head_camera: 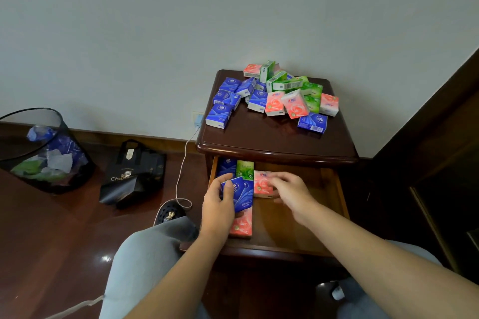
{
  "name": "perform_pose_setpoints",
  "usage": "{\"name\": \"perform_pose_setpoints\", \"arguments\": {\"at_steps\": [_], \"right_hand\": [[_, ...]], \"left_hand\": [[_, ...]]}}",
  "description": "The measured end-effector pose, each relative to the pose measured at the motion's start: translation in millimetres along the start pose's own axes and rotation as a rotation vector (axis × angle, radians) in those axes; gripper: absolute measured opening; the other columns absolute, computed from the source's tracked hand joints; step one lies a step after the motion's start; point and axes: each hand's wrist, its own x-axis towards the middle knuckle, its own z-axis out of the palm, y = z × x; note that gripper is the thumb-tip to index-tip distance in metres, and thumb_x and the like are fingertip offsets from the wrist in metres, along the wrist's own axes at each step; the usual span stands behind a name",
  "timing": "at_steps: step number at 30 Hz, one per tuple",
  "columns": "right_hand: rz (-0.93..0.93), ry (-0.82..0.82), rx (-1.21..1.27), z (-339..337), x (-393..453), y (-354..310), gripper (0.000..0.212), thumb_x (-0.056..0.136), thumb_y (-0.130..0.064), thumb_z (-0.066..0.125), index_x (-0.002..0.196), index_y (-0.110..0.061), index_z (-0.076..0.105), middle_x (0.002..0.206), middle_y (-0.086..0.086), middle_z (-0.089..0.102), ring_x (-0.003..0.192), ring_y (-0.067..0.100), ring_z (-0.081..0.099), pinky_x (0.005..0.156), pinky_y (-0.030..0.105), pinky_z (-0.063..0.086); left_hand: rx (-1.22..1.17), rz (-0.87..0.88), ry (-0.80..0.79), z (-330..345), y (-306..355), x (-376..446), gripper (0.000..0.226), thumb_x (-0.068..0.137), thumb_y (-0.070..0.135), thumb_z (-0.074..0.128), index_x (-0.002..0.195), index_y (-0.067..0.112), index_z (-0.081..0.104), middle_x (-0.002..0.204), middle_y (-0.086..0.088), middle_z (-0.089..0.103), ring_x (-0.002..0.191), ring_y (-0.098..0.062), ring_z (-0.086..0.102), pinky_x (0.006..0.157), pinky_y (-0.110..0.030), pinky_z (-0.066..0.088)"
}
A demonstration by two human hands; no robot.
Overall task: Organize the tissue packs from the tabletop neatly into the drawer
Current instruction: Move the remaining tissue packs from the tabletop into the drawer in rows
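A dark wooden nightstand (274, 142) carries a loose heap of blue, green and pink tissue packs (277, 96) on its top. Its drawer (334, 194) is pulled out below. Along the drawer's left side lie a blue pack (226, 167), a green pack (245, 169) and a pink pack (242, 226). My left hand (219, 208) grips a blue tissue pack (243, 194) over the drawer's left part. My right hand (291, 193) holds a pink tissue pack (261, 185) right beside it, fingers over its right edge.
A black mesh waste bin (44, 150) with wrappers stands on the floor at left. A black shopping bag (134, 176) leans by the wall. A white cable (182, 163) runs from a wall plug to the floor. My grey-clad knees sit before the drawer.
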Motion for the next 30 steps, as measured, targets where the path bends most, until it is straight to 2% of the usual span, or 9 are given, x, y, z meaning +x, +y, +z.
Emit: {"name": "perform_pose_setpoints", "arguments": {"at_steps": [3,6,8,10,14,18,21,24,30], "right_hand": [[0.024,-0.284,0.060,-7,-19,-4,0.028,0.096,-0.033,0.075,0.122,-0.026,0.070,0.108,0.001,0.080,0.104,0.023,0.076,0.079,0.037,0.061],[0.033,-0.341,0.058,-13,-24,3,0.038,0.091,-0.032,0.081,0.125,-0.025,0.066,0.112,0.005,0.079,0.102,0.027,0.077,0.087,0.045,0.060],[0.063,-0.306,0.127,-19,-19,9,0.037,0.089,-0.030,0.083,0.121,-0.021,0.068,0.108,0.005,0.080,0.100,0.027,0.078,0.091,0.048,0.060],[0.105,-0.202,0.154,-26,-11,15,0.036,0.087,-0.031,0.085,0.118,-0.020,0.068,0.104,0.003,0.080,0.097,0.023,0.078,0.081,0.040,0.063],[0.112,0.141,-0.008,-40,12,35,0.038,0.088,-0.032,0.084,0.115,-0.022,0.058,0.103,-0.003,0.069,0.088,0.012,0.068,0.072,0.031,0.058],[0.136,0.232,-0.080,-40,31,47,0.047,0.089,-0.029,0.083,0.128,-0.017,0.058,0.118,0.006,0.069,0.092,0.018,0.072,0.063,0.027,0.060],[0.090,0.291,-0.240,-36,43,44,0.057,0.085,-0.035,0.085,0.132,-0.018,0.058,0.124,0.006,0.067,0.105,0.025,0.071,0.077,0.038,0.065],[0.021,0.325,-0.364,-35,50,42,0.063,0.084,-0.041,0.085,0.137,-0.022,0.057,0.132,0.005,0.061,0.120,0.027,0.063,0.096,0.042,0.059],[-0.079,0.257,-0.278,-26,57,39,0.049,0.088,-0.032,0.083,0.134,-0.029,0.063,0.132,0.001,0.064,0.121,0.022,0.064,0.095,0.038,0.060]], "left_hand": [[0.002,-0.023,-0.067,20,9,1,0.024,0.109,0.034,0.048,0.129,0.032,0.063,0.117,-0.001,0.071,0.095,-0.012,0.075,0.074,-0.029,0.064],[0.003,-0.047,-0.147,40,12,2,0.027,0.110,0.031,0.047,0.133,0.035,0.061,0.128,0.001,0.069,0.111,-0.012,0.070,0.096,-0.039,0.060],[0.054,-0.067,-0.188,50,12,4,0.036,0.109,0.033,0.049,0.144,0.031,0.056,0.137,0.003,0.063,0.121,-0.012,0.064,0.105,-0.040,0.055],[0.207,-0.060,-0.195,56,10,8,0.049,0.107,0.036,0.053,0.154,0.026,0.045,0.138,0.001,0.059,0.122,-0.017,0.062,0.105,-0.043,0.054],[0.691,0.193,-0.211,49,1,18,0.044,0.104,0.027,0.059,0.147,0.024,0.050,0.141,0.001,0.051,0.128,-0.017,0.053,0.107,-0.035,0.048],[1.040,0.351,-0.283,45,-4,33,0.047,0.104,0.031,0.056,0.150,0.030,0.049,0.145,0.006,0.048,0.134,-0.016,0.044,0.110,-0.042,0.045],[1.153,0.424,-0.304,50,-1,47,0.054,0.103,0.034,0.058,0.154,0.036,0.042,0.152,0.011,0.044,0.140,-0.017,0.038,0.115,-0.043,0.040],[1.265,0.517,-0.347,58,1,56,0.061,0.100,0.037,0.062,0.155,0.040,0.038,0.155,0.013,0.041,0.144,-0.018,0.035,0.116,-0.045,0.036],[1.323,0.522,-0.396,60,-9,66,0.052,0.102,0.033,0.059,0.151,0.046,0.044,0.156,0.010,0.042,0.144,-0.021,0.035,0.117,-0.047,0.036]]}}
